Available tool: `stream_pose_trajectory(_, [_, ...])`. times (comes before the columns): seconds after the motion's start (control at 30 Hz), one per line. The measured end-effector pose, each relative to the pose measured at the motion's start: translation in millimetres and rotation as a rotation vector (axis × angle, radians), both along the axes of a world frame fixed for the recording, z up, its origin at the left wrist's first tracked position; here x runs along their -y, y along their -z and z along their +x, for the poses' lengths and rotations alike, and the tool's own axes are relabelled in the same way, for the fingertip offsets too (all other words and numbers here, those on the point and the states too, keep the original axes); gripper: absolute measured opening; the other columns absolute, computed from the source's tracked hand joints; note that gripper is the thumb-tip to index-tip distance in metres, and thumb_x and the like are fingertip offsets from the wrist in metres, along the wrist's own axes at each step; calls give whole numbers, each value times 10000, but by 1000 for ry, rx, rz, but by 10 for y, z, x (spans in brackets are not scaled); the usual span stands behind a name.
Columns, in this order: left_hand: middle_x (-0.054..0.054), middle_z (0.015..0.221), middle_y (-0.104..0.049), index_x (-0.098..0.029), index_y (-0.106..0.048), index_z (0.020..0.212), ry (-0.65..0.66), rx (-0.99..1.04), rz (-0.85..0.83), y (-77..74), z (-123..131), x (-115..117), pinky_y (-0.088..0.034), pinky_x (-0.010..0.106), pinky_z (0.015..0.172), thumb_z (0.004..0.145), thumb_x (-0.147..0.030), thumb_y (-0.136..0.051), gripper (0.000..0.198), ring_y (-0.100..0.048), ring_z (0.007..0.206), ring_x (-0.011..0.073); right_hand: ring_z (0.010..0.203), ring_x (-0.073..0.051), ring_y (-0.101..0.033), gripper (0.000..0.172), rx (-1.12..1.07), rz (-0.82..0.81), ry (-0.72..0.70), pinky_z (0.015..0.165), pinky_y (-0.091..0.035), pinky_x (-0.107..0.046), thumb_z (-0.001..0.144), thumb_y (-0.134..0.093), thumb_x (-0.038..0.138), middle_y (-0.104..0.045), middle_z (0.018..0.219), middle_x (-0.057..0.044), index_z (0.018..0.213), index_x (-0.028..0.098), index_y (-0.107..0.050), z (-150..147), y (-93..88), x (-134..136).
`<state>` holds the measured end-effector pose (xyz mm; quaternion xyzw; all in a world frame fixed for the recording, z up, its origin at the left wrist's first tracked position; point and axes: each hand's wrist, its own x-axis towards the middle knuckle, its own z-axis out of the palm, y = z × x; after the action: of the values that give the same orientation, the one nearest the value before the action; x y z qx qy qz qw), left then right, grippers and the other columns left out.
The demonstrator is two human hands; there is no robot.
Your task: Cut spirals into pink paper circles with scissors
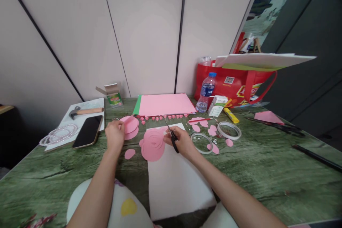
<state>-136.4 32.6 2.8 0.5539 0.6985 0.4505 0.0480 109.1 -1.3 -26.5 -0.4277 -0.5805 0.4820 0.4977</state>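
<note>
My left hand pinches the edge of a pink paper circle, which overlaps another pink circle below it. The fingertips are partly hidden. In my right hand is a pair of small scissors with black handles, blades pointing up and away from me. Below and between the hands lies a layered pink paper flower on a white sheet. A loose pink paper oval rests on the table left of the flower. Several small pink rolled pieces form a row beyond the sheet.
Pink paper is stacked at the back. On the left are a hammer, a phone and a string of beads. To the right stand a water bottle and red bag, with tape rolls nearer.
</note>
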Motion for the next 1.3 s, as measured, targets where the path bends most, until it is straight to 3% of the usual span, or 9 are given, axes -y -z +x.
stream_pose_trajectory(0.1, [116,862,-644,-126,-594,797,-10,194,148,-70,124,56,-444,365,774,681,-303,-495,234,-599,840,243,570,-126,-552,357,-71,-19,-18,548,-418,-249,550,-729,329,-601,633,16,805,180,-528,-10,-51,24])
stream_pose_trajectory(0.2, [81,777,-647,-121,-558,816,122,386,159,-138,362,149,-493,340,697,708,-356,-496,265,-633,731,200,550,-114,-538,348,-137,-36,-32,533,-404,-239,556,-725,350,-589,605,28,787,180,-528,-29,-102,50])
stream_pose_trajectory(0.27, [51,703,-635,-126,-552,706,252,498,114,-180,545,232,-508,324,669,682,-348,-550,223,-637,681,183,555,-114,-545,347,-181,-48,-32,546,-409,-244,559,-723,360,-588,601,30,784,178,-531,-41,-139,67])
stream_pose_trajectory(0.37, [1,651,-602,-128,-547,642,576,984,-61,-223,758,351,-516,310,667,623,-267,-654,177,-620,634,142,582,-115,-564,373,-249,-57,5,582,-426,-251,562,-721,369,-597,621,35,820,186,-524,-45,-201,88])
stream_pose_trajectory(0.5, [24,649,-637,-118,-604,725,698,972,-232,-222,856,433,-512,253,526,631,-237,-670,165,-606,598,140,558,-103,-555,384,-316,-58,73,556,-422,-237,560,-726,358,-589,618,46,829,197,-504,-24,-283,107])
stream_pose_trajectory(0.6, [45,624,-664,-108,-630,773,722,838,-316,-207,861,450,-511,255,527,644,-238,-660,186,-612,562,146,524,-92,-528,372,-354,-51,107,525,-408,-224,545,-740,332,-565,583,54,801,195,-506,-3,-322,109])
stream_pose_trajectory(0.77, [71,527,-657,-94,-636,605,674,702,-424,-237,903,480,-500,257,475,657,-287,-640,199,-594,445,149,548,-104,-521,377,-315,-53,115,525,-398,-229,530,-747,338,-546,609,47,792,203,-512,17,-313,94])
stream_pose_trajectory(1.03, [54,484,-633,-95,-632,589,532,846,-233,-328,875,492,-472,235,438,688,-308,-615,236,-576,418,138,605,-105,-510,347,-199,-195,-287,568,-389,-230,586,-725,342,-587,694,6,810,178,-515,-68,-218,167])
stream_pose_trajectory(1.3, [51,494,-636,-108,-634,558,504,813,-271,-284,921,494,-474,241,480,677,-304,-625,230,-577,448,141,594,-105,-490,369,-115,-210,-336,591,-393,-237,527,-765,312,-545,659,25,781,168,-539,-78,-249,197])
